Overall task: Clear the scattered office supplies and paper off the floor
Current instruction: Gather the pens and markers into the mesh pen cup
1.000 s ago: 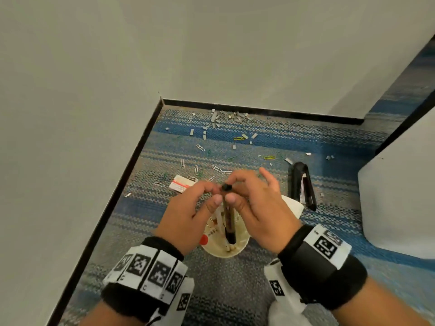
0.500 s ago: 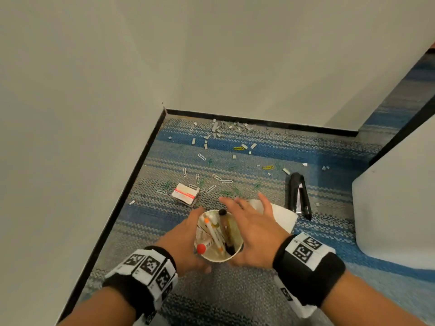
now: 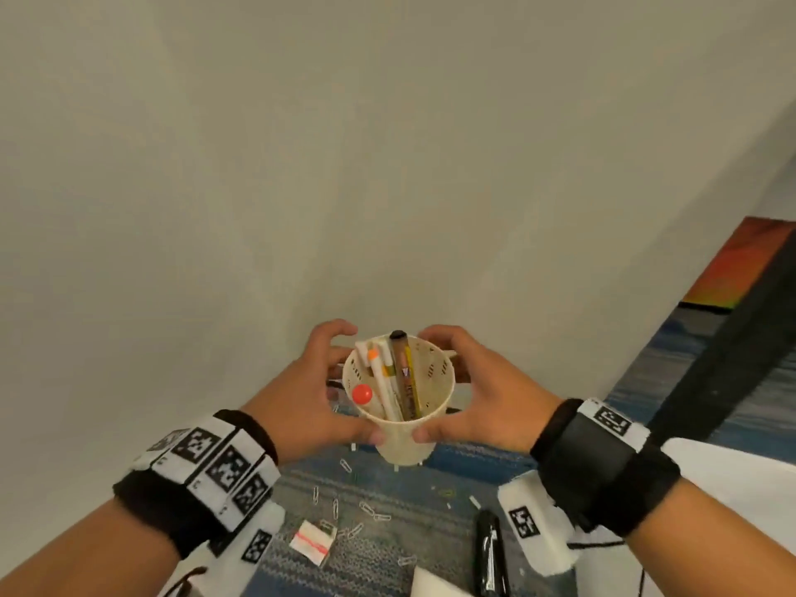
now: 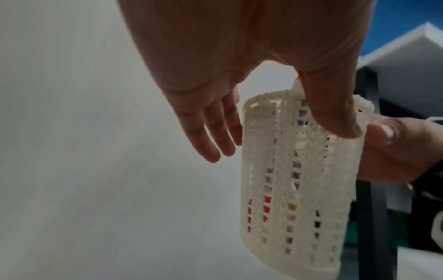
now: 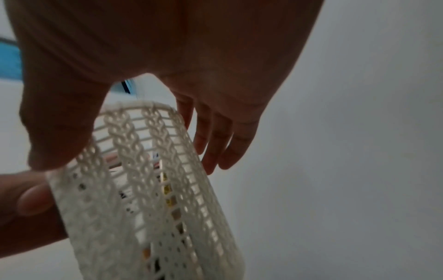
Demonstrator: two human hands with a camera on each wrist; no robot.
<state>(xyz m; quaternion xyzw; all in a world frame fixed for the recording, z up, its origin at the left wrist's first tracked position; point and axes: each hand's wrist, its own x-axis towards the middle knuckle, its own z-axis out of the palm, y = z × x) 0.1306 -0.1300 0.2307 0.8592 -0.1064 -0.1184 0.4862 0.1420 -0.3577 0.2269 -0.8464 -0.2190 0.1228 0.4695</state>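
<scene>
A cream perforated pen cup (image 3: 435, 424) is held up above the carpet, in front of the wall. It holds several pens (image 3: 402, 381) and a round orange-headed pin (image 3: 362, 394). My left hand (image 3: 340, 381) grips its left side and my right hand (image 3: 461, 381) grips its right side. Both thumbs are on the near wall and the fingers curl round the far side. In the left wrist view my left thumb presses the cup (image 4: 299, 189) near its rim. In the right wrist view the cup (image 5: 155, 189) sits between my right thumb and fingers.
Paper clips (image 3: 370, 510) and staples lie scattered on the blue-grey carpet below. A small white box with a red stripe (image 3: 312, 542), a black stapler (image 3: 489, 553) and a white sheet of paper (image 3: 435, 586) lie near the bottom edge. White furniture (image 3: 732, 489) stands at the right.
A dark marker went into the cup, then both hands closed round the cup on the floor. Now the cup is lifted off the carpet and the head view has tilted up.
</scene>
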